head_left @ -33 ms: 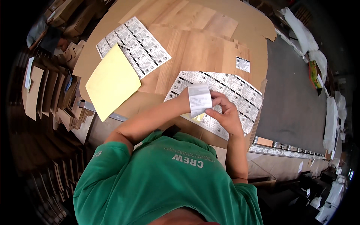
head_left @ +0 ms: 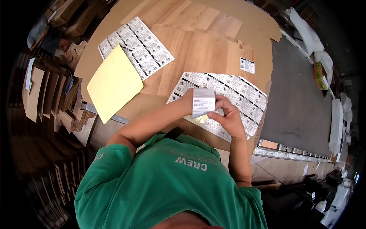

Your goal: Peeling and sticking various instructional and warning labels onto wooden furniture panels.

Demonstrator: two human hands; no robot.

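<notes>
A strip of white printed labels (head_left: 204,102) is held up in front of me, its lower edge curling. Behind its left side is my left hand (head_left: 188,96), fingers mostly hidden by the labels, apparently gripping them. My right hand (head_left: 230,117) is closed at the right edge of the strip, thumb at its lower corner and fingers bent behind. Under both hands lies a printed sticker sheet (head_left: 248,100) with many black-and-white warning labels; its near left corner shows a yellowish patch. One loose warning sticker (head_left: 247,65) lies beyond it on the wood-patterned surface.
To the left, a yellow sheet (head_left: 115,84) partly covers another sticker sheet (head_left: 150,53), with a dark pen (head_left: 126,48) on it. Cardboard (head_left: 263,28) edges the work surface. A dark grey mat (head_left: 301,103) lies right; stacked cardboard (head_left: 42,91) stands left, near another person (head_left: 40,33).
The label strip has turned slightly and shifted a little to the right, with its print more level. My right hand has moved very slightly with it.
</notes>
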